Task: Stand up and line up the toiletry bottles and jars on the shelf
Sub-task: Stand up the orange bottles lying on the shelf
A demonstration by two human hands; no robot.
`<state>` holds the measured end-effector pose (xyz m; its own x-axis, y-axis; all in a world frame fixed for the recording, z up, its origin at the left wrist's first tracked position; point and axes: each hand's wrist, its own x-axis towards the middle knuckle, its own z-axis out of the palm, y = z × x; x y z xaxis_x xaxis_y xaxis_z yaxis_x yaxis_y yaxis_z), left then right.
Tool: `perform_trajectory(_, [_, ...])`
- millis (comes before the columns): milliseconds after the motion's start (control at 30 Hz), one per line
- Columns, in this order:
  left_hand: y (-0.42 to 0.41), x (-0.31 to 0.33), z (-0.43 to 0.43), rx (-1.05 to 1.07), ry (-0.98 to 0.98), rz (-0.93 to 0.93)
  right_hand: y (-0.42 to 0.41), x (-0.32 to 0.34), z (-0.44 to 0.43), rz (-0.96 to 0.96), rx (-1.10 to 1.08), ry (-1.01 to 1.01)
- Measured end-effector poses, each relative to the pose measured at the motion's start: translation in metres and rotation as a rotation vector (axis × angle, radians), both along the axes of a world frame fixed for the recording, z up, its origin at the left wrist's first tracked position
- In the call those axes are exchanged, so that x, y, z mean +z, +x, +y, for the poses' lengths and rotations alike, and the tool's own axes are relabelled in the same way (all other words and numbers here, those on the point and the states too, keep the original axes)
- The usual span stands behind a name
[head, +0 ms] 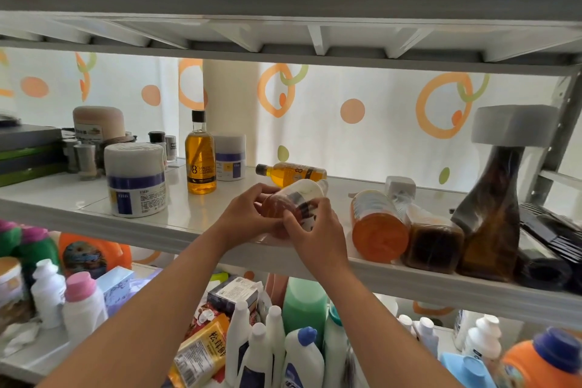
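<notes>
Both hands are on it: an amber bottle with a white cap lies tipped on its side at the front of the white shelf, base toward the camera, cap pointing back. The left hand cups the base from the left, the right hand wraps over the label side, so the bottle sits clamped between the two palms. That two-sided hold looks set up to swing it upright.

Just behind, a small yellow oil bottle lies flat, cap to the left. To the right, an orange bottle and a dark brown bottle lie side by side, touching, bases forward. These likely wait their turn.

Further left, a tall yellow bottle and a white jar with a blue band already stand. A twisted brown bottle stands on the right.
</notes>
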<state>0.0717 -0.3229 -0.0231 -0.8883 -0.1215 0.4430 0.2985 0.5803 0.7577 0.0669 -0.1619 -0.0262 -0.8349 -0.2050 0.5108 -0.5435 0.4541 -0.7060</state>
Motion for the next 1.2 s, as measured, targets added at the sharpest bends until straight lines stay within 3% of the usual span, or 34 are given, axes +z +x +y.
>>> perform_trajectory(300, [0.002,0.006,-0.003,0.012,0.067,-0.053,0.010,-0.004,-0.005,0.078,0.045,0.100])
perform_trajectory(667, [0.002,0.009,0.019,-0.071,-0.031,-0.211,0.028,0.028,0.006,0.199,-0.057,0.547])
perform_trajectory(833, [0.006,0.011,0.026,-0.108,-0.005,-0.234,0.029,0.035,0.009,0.236,-0.053,0.662])
perform_trajectory(1200, [0.004,0.011,0.042,-0.131,0.055,-0.242,0.026,0.038,0.026,0.253,-0.054,0.723])
